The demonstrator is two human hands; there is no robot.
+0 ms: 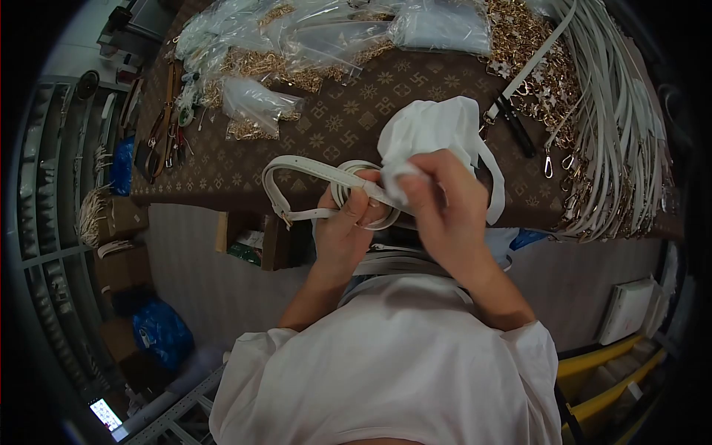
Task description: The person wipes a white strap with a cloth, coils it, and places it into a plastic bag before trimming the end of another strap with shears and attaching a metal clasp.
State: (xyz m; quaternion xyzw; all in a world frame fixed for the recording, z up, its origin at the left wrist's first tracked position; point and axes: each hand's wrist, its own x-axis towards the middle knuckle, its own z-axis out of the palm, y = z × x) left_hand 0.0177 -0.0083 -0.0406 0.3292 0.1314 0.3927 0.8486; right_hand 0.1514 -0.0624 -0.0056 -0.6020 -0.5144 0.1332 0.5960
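Note:
A white strap (308,167) with a gold buckle is looped at the table's front edge. My left hand (343,226) is closed round its coiled part, thumb on top and fingers beneath. My right hand (449,204) has its fingers bunched round a white cloth (434,126), slightly blurred, and presses a wad of it at the strap just right of my left hand. The rest of the cloth spreads over the table behind my right hand. One end of the strap is hidden under the cloth and my right hand.
A brown patterned cloth (356,119) covers the table. Plastic bags (326,44) and gold metal clasps (545,96) lie at the back. A black pen-like tool (515,126) rests right of the white cloth. Many pale straps (615,126) hang over the right edge; pliers (159,133) lie left.

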